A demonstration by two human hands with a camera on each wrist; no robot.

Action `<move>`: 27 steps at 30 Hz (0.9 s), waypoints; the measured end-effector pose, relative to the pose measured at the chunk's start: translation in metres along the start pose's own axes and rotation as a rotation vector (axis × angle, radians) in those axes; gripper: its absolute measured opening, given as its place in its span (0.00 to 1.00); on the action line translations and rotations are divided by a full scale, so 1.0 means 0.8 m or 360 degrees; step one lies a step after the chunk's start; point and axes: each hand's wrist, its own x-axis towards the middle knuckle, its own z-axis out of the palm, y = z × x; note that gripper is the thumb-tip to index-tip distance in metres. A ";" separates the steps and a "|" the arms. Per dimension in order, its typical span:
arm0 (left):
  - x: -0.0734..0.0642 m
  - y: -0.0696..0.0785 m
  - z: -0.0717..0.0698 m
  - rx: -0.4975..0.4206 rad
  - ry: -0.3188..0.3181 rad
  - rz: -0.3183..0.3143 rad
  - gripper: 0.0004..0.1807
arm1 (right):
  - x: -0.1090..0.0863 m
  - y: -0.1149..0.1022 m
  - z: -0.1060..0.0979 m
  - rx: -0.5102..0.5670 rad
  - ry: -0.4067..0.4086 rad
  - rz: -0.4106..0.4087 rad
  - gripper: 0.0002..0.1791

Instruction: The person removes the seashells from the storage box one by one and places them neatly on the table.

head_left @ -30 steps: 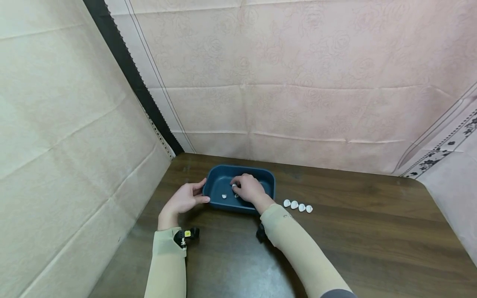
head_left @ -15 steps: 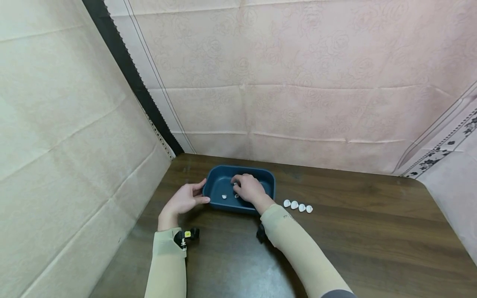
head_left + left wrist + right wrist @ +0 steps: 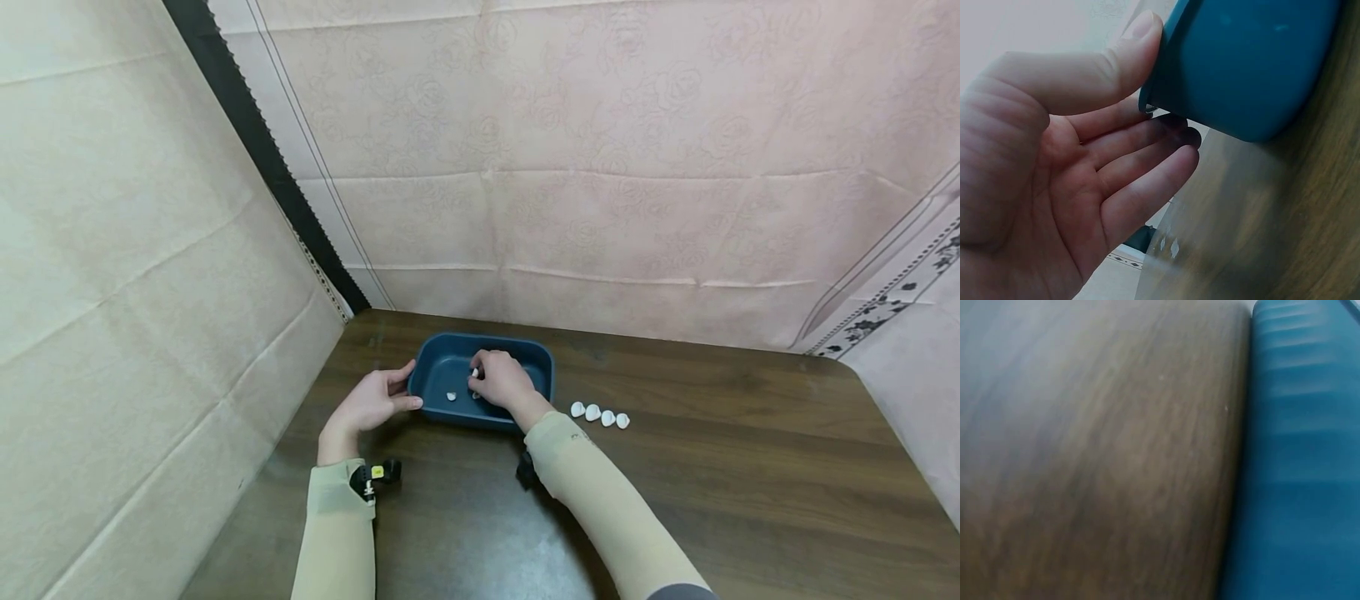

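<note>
A blue rectangular tray (image 3: 444,419) stands on the wooden table. My left hand (image 3: 369,402) holds its left end, thumb and index finger at the rim; in the left wrist view the other fingers (image 3: 1147,181) hang free below the rim. My right hand (image 3: 504,383) is inside the tray, pinching a small white shell-like piece (image 3: 476,372) between thumb and fingertips. Another white piece (image 3: 451,396) lies on the tray floor to the left. One more (image 3: 476,396) shows partly below the right hand. The right wrist view shows no hand, only the tray's outer wall (image 3: 1304,469) and wood.
Several similar white pieces (image 3: 600,414) lie in a slanting row on the table (image 3: 720,467), right of the tray. Behind the table hangs a pale patterned cloth (image 3: 585,225), and another pale cloth (image 3: 150,275) covers the left side.
The right hand's fingertips have shifted slightly right and drawn together around the white piece. The left hand, the tray and the row on the table have stayed in place.
</note>
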 end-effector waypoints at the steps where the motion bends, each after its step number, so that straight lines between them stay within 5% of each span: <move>1: 0.000 0.000 0.000 0.0004 0.0002 -0.0002 0.41 | 0.000 0.000 -0.001 0.0012 -0.0002 0.0000 0.13; 18: -0.001 0.001 0.001 0.0062 0.0007 -0.0014 0.42 | -0.012 0.000 -0.014 0.0201 0.0126 -0.0141 0.22; 27: 0.000 0.001 0.001 0.0092 0.0017 0.0009 0.41 | -0.032 0.010 -0.038 0.0406 0.0317 -0.0204 0.18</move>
